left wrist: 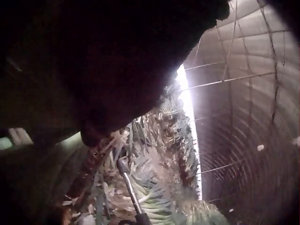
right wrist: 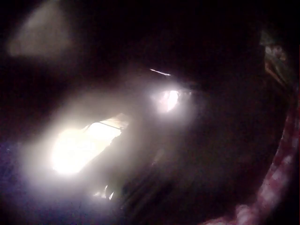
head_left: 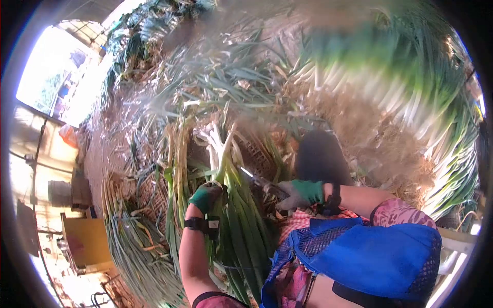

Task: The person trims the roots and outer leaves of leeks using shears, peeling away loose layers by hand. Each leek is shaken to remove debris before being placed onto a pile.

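In the head view my left hand [head_left: 207, 198], in a green glove, grips several long green onions [head_left: 241, 223] near the middle. Their white ends point away from me and their green leaves hang toward my lap. My right hand [head_left: 302, 195], in a grey and green glove, holds an air blow gun [head_left: 273, 188] with a thin metal tube aimed toward the onions' pale stems. The left wrist view shows the metal tube [left wrist: 131, 187] below the dark shape of the glove. The right wrist view is mostly dark and blurred.
A large row of green onions [head_left: 411, 97] curves along the right. Loose leaves [head_left: 221, 77] litter the ground ahead. More onions [head_left: 138, 241] lie at the left over a brown crate [head_left: 151, 195]. A yellow box [head_left: 86, 241] stands at far left.
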Available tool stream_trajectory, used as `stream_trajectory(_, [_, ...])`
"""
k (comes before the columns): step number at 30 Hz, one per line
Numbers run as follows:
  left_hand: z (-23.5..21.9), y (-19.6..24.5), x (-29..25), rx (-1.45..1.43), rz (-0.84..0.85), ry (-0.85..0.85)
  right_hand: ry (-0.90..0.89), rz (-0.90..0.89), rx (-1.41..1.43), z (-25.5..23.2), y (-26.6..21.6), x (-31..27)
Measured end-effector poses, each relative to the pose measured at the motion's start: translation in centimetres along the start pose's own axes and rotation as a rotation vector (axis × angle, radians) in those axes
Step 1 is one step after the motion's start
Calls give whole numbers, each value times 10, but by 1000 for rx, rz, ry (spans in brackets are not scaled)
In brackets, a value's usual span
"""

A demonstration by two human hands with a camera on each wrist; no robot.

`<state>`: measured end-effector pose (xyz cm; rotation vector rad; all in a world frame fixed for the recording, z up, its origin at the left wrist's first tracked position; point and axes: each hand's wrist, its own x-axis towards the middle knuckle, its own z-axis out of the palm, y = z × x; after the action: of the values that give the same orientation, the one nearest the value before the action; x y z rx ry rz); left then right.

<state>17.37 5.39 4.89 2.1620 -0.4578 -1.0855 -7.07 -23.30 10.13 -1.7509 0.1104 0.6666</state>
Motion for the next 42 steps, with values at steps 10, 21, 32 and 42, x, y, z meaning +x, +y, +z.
stream_trajectory(10, [8,-88,41,-63,144,201,-53,-154,-59,26,12,30])
stream_trajectory(21, [27,-3,9,-732,-270,174,221,-45,-49,9,2,100])
stream_trajectory(32, [28,-5,3,-408,-203,183,402,-91,-240,-15,7,157])
stream_trajectory(42, [27,28,-16,-511,-238,151,425,-33,-323,-52,6,209])
